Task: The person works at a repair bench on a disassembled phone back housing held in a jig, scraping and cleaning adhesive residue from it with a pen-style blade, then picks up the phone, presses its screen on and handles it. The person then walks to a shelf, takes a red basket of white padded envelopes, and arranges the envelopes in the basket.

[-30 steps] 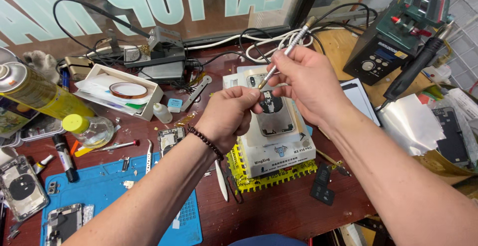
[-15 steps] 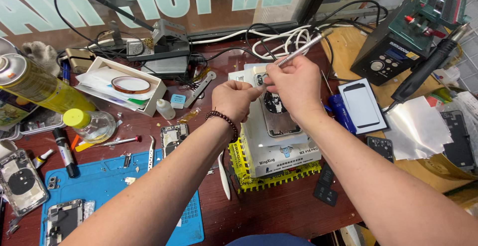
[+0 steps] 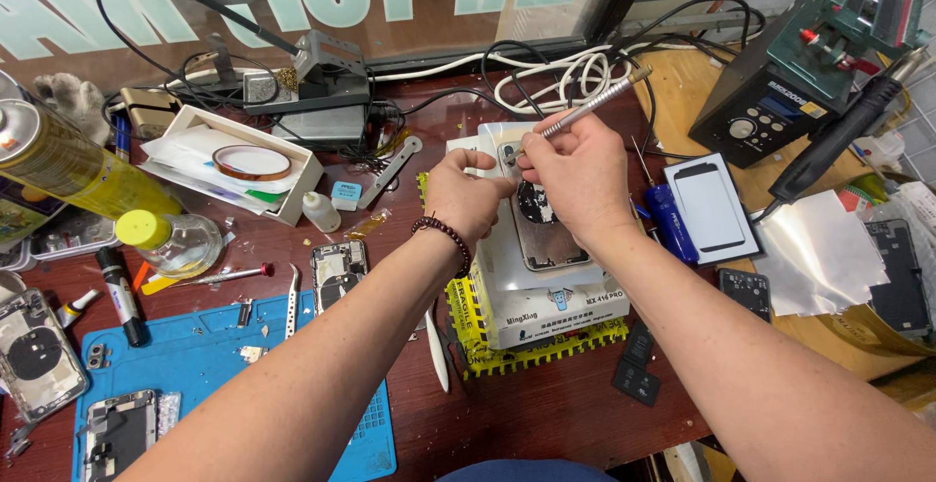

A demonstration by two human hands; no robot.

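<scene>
At the far left of the bench a yellow spray can (image 3: 58, 165) lay on its side, with a clear bottle with a yellow cap (image 3: 171, 241) just in front of it and a blue work mat (image 3: 210, 365) nearer the person, carrying stripped phone frames. Further right, a white tray (image 3: 200, 146) held a roll of amber tape (image 3: 252, 161). At the middle, the left hand (image 3: 466, 194), a bead bracelet at its wrist, was curled narrow with its fingertips pinching at the top edge of the phone back (image 3: 541, 224), which lay flat on a white heating-plate unit (image 3: 546, 302) over a yellow mat. Touching it, the right hand (image 3: 575, 175) was closed around a slim metal tool (image 3: 595, 102), the tip at the phone's upper corner. To the right stood a dark soldering station (image 3: 780, 92).
</scene>
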